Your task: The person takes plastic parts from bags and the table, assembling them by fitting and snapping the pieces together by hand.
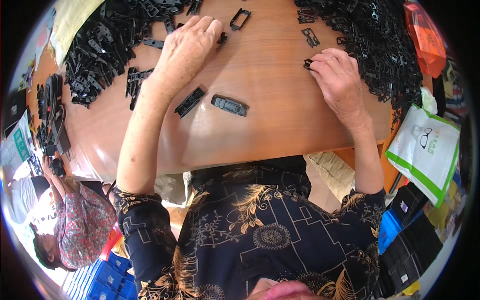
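My left hand (189,50) is over the table's far side, left of centre. Its fingers curl downward, and a small black plastic part (223,38) pokes out by the fingertips. At the right, my right hand (340,80) pinches a small black plastic frame (307,64) between thumb and fingers. An open rectangular black frame (240,19) lies just right of my left hand. Closer to me, a black plastic housing (229,105) and a second, tilted black piece (189,102) rest side by side. Another small black frame (310,37) lies beyond my right hand.
A large heap of black plastic parts (100,45) covers the far left, and a heap of small black frames (385,50) the far right. An orange-red bag (425,40) and a white-green bag (425,150) stand at the right. Another person (85,225) works at the lower left.
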`<action>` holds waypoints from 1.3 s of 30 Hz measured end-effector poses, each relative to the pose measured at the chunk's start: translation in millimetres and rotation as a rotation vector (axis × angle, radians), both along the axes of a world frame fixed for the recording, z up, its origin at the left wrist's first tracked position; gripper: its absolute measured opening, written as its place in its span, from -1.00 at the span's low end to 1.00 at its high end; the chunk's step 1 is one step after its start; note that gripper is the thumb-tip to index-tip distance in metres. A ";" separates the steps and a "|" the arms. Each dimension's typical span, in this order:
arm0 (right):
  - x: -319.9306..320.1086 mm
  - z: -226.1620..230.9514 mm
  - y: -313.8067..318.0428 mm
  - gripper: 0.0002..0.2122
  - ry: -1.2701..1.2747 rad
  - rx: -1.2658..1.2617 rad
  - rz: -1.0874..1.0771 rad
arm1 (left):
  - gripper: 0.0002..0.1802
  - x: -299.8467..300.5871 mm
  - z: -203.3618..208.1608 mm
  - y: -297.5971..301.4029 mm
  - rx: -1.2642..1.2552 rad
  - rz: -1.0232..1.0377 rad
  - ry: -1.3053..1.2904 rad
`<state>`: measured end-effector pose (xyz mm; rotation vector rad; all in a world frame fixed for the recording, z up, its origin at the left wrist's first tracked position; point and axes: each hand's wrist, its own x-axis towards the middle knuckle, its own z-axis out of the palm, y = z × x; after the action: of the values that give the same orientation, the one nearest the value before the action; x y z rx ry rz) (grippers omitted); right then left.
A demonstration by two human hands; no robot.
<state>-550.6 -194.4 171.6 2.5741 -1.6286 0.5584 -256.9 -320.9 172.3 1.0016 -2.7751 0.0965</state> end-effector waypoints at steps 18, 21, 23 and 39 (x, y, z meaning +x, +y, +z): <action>106.5 20.2 56.1 -0.93 -1.225 0.317 -0.104 | -0.64 -22.5 3.1 144.8 1.323 0.044 1.449; 106.7 17.4 54.8 -0.89 -1.016 0.168 -0.062 | -0.64 -23.0 -0.4 148.3 1.295 0.088 1.430; 106.5 18.0 54.9 -0.85 -0.870 0.085 -0.033 | -0.65 -28.1 -2.7 150.4 1.333 0.180 1.508; 94.3 -1.2 46.9 -0.71 -0.654 0.125 -0.116 | -0.68 37.0 -8.1 33.3 -0.017 0.596 0.231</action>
<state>-456.3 -147.6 170.4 2.5008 -2.0131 1.4449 -219.9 -287.6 164.3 1.6801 -2.1886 0.0782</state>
